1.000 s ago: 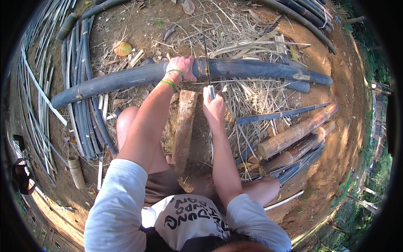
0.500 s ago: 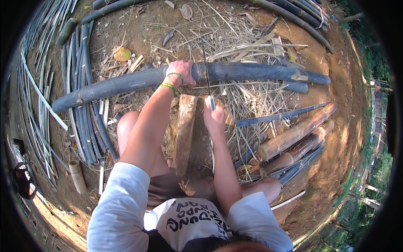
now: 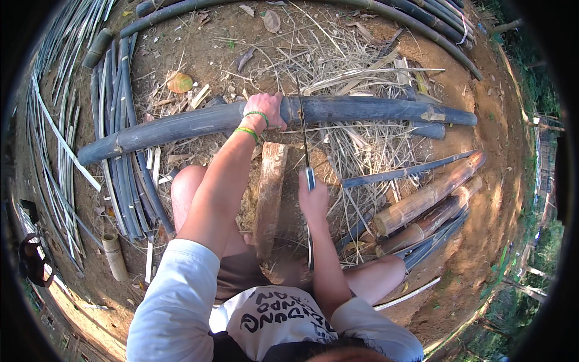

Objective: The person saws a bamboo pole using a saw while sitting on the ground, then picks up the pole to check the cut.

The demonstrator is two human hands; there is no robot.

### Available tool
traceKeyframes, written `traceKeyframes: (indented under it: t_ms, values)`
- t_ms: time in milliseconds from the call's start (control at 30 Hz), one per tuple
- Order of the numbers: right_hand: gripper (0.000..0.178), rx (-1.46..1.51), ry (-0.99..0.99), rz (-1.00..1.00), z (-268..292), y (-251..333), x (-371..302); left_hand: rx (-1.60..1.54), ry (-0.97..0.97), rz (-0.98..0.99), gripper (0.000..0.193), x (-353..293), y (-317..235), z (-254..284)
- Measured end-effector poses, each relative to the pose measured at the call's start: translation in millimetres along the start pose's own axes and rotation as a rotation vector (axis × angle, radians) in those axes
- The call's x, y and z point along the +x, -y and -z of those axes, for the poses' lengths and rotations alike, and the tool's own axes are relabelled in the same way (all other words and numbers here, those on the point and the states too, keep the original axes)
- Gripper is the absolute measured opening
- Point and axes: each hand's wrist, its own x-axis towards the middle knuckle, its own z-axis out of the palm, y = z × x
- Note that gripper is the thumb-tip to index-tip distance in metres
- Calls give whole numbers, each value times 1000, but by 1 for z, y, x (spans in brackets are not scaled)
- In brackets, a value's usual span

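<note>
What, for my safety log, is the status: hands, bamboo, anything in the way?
Left hand holding bamboo pole. Right hand gripping saw handle, blade lying across pole. Possible obstruction: left hand, close beside blade.

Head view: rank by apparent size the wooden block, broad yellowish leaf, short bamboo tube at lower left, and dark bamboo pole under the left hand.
1. Dark bamboo pole
2. Wooden block
3. Short bamboo tube
4. Broad yellowish leaf
</note>
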Motion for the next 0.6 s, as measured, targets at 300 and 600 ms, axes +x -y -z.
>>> traceKeyframes:
  t_ms: [300,600]
  values:
    - [57,-3,-19,43,-20,44,86,5,15,-16,81,2,-10,-2]
    - [59,14,-30,23,-7,11,27,-5,41,-32,88,13,1,-2]
